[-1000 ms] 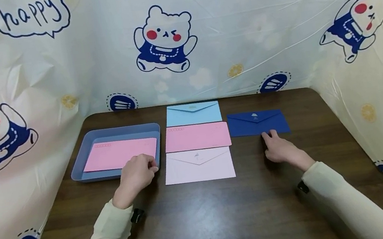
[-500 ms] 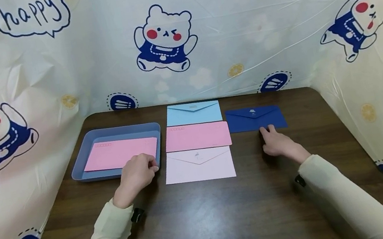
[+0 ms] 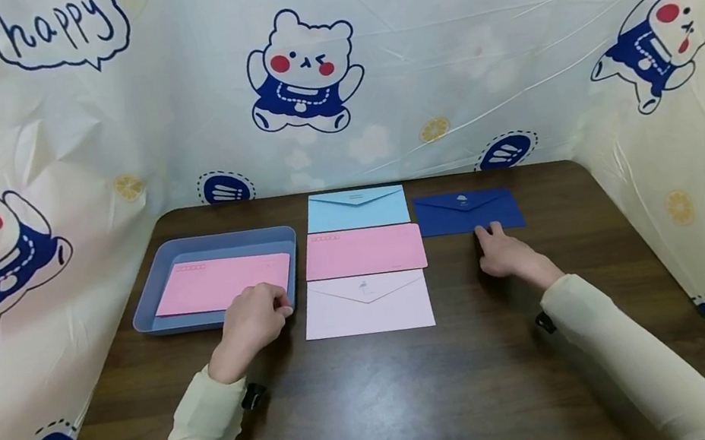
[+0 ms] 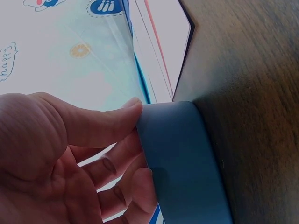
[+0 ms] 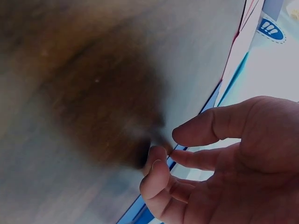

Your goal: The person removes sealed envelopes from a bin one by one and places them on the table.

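At the right front corner of a blue-grey tray (image 3: 155, 293), my left hand (image 3: 254, 324) grips the rim, thumb on one side and curled fingers on the other in the left wrist view. A pink envelope (image 3: 217, 281) lies inside that tray. My right hand (image 3: 506, 253) touches the near edge of a dark blue envelope (image 3: 468, 214) with an extended finger. Its thumb stands apart, and the other fingers are curled in the right wrist view. The dark blue envelope lies flat, flap side up, just right of the column of envelopes.
Mid-table, a light blue envelope (image 3: 357, 215), a pink envelope (image 3: 363, 253) and a pale lilac envelope (image 3: 367, 314) form a column from back to front. The brown table (image 3: 369, 410) ends at a printed curtain (image 3: 413, 79) behind and at both sides.
My right hand has pushed the dark blue envelope away from me and slightly left, towards the back of the table. The left hand and the tray have stayed put.
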`<state>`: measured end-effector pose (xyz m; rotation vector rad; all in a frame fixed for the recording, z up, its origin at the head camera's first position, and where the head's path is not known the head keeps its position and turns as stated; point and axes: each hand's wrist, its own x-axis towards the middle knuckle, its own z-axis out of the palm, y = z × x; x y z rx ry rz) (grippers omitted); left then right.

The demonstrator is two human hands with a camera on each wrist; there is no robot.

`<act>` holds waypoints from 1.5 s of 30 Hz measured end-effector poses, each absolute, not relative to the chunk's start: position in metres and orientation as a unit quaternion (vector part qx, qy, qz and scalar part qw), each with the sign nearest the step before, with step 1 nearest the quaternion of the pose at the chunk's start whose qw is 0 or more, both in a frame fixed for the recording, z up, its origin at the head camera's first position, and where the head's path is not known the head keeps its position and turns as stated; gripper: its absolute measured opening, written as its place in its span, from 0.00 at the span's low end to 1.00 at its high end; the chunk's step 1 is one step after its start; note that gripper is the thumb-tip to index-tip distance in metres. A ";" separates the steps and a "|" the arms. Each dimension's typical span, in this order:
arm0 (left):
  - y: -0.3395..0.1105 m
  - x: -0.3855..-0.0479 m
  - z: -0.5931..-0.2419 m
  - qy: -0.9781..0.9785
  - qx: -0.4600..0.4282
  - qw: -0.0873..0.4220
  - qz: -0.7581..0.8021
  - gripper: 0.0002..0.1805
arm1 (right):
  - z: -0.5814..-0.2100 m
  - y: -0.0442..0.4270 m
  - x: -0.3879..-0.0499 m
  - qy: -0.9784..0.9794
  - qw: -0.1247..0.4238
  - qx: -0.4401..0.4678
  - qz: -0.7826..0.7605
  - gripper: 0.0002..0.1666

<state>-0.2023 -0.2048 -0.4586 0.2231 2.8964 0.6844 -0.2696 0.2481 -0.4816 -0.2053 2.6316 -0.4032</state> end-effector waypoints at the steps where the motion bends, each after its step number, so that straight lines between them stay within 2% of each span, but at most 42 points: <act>1: -0.205 -0.202 -0.459 0.967 0.074 0.080 0.229 0.05 | -0.481 0.248 -0.271 0.958 0.234 -0.074 -0.147 0.42; 27: -0.205 -0.201 -0.459 0.968 0.075 0.075 0.226 0.06 | -0.483 0.244 -0.297 0.957 0.239 -0.064 -0.149 0.43; 45: -0.205 -0.203 -0.459 0.968 0.071 0.083 0.228 0.05 | -0.486 0.242 -0.310 0.961 0.223 -0.071 -0.145 0.44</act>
